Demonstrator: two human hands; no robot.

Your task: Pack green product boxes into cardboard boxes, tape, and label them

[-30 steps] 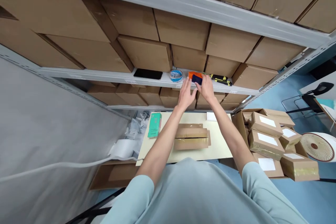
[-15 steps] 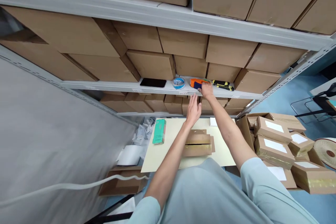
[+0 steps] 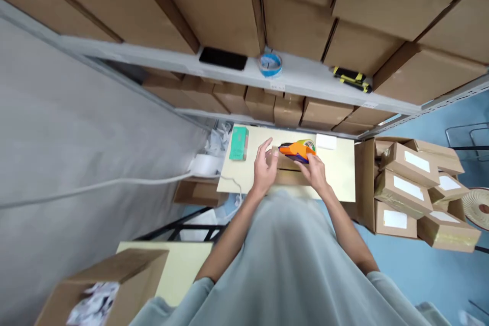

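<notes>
My right hand (image 3: 315, 171) is closed around an orange and dark blue tape dispenser (image 3: 296, 151) with a roll of tape in it. It hangs over a small brown cardboard box (image 3: 288, 177) on the cream-coloured table (image 3: 342, 183). On the box's left side is my left hand (image 3: 265, 167), its fingers spread and nothing in its grasp; whether it touches the box I cannot tell. Part of the box is hidden behind the dispenser and my hands. A green box (image 3: 239, 143) lies on the table to the left.
A shelf (image 3: 305, 74) ahead holds cardboard boxes, a black phone (image 3: 223, 58), a blue tape roll (image 3: 270, 64) and black-yellow cutters (image 3: 351, 79). At right, a large carton (image 3: 364, 183) is stacked with labelled parcels. A white cable (image 3: 126, 182) crosses on the left beside the wall.
My right hand has taken the tape dispenser off the shelf and brought it down over the small box. My left hand has lowered to the box's left side. The view has tilted downward.
</notes>
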